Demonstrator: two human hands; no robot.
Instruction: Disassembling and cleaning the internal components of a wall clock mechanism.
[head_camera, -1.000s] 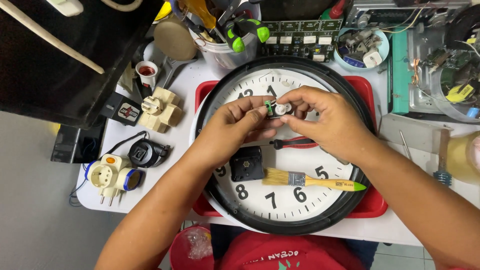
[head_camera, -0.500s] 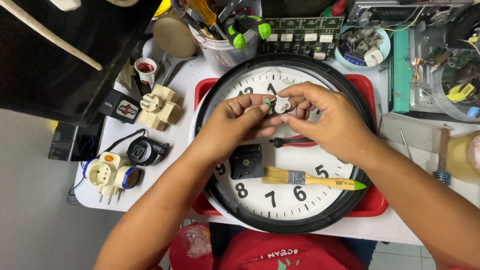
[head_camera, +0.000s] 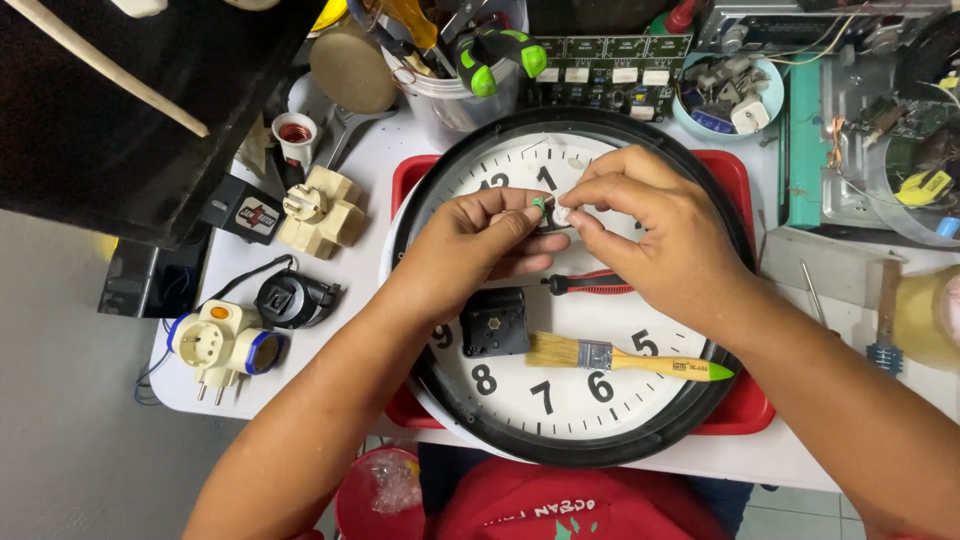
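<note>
The big round wall clock (head_camera: 570, 290) lies face up on a red tray (head_camera: 745, 405), which keeps it flat and steady on the crowded bench. Above the clock's upper centre, the left hand (head_camera: 475, 245) and right hand (head_camera: 650, 235) meet, each pinching closed on a small white and green part (head_camera: 552, 211), held up close, it seems, for fine fingerwork. Lower on the clock face lie a black movement box (head_camera: 494, 322), a paintbrush (head_camera: 625, 360) and a red-handled tool (head_camera: 595, 285), within reach. Against half a second ago, both hands sit slightly higher on the clock; the rest is unmoved
</note>
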